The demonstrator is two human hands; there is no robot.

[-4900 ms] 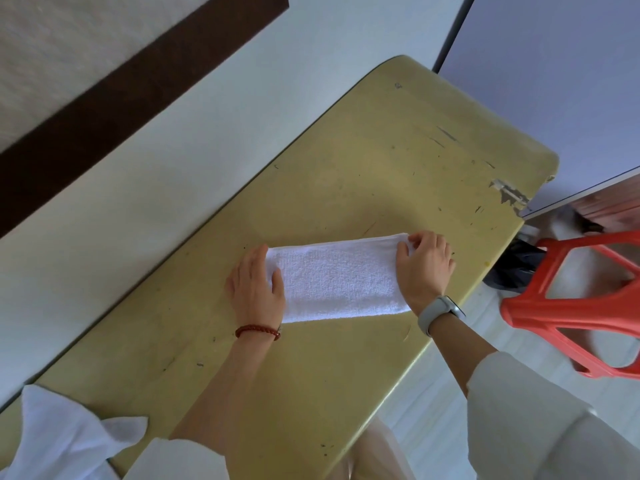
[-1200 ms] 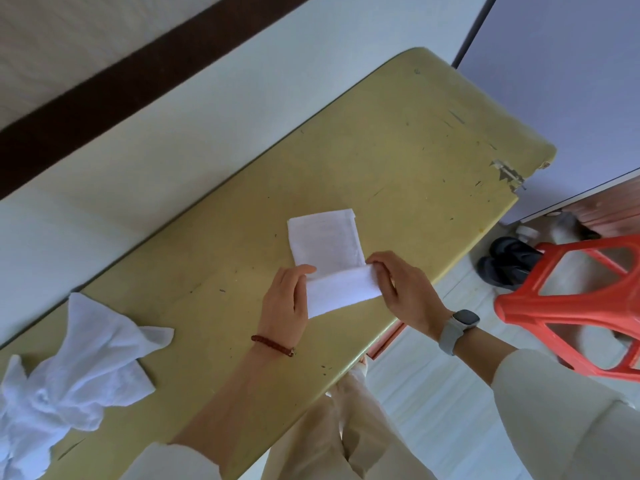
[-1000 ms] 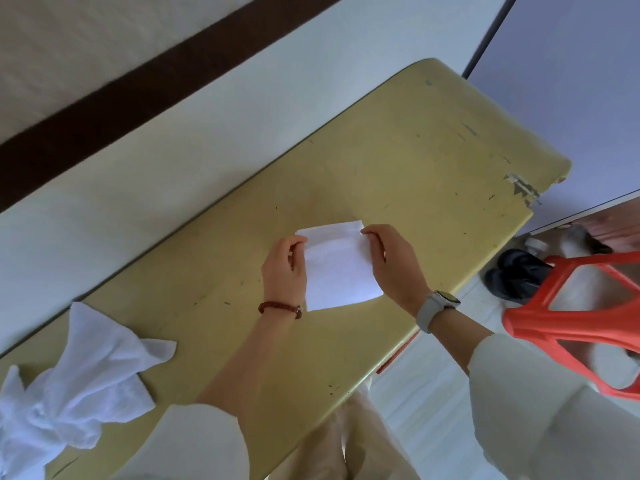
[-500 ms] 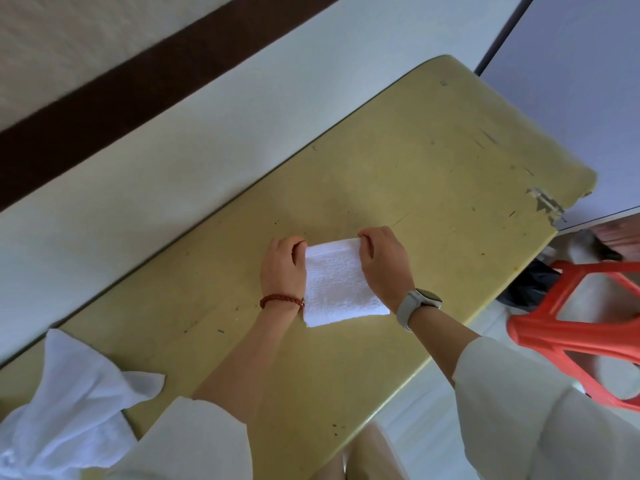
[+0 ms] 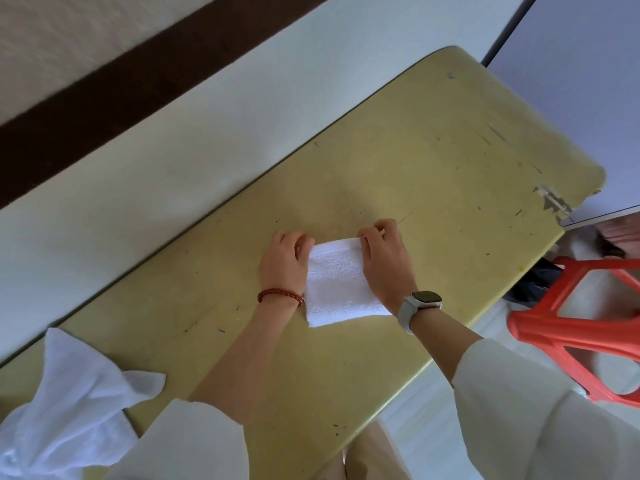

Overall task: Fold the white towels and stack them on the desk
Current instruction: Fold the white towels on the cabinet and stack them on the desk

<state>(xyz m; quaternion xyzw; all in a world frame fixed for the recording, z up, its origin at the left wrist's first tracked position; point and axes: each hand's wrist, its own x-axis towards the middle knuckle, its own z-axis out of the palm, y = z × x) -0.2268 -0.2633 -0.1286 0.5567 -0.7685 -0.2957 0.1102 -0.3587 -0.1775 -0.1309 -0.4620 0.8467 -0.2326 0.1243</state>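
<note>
A small folded white towel (image 5: 337, 284) lies flat in the middle of the yellow desk (image 5: 433, 174). My left hand (image 5: 284, 263) rests at the towel's left edge, its curled fingers pinching the far left corner. At the towel's right edge, my right hand (image 5: 386, 261) pinches the far right corner with curled fingers. Both hands sit low on the desk top. A heap of crumpled white towels (image 5: 65, 407) lies at the desk's left end, apart from both hands.
The desk stands against a white wall (image 5: 173, 140) along its far edge. A red plastic stool (image 5: 571, 327) stands on the floor to the right, beyond the desk's near edge. The desk's right corner (image 5: 554, 206) is chipped.
The long towel strip was folded in half away from me into a small rectangle. Over the last second both hands pressed its far corners down onto the desk.
</note>
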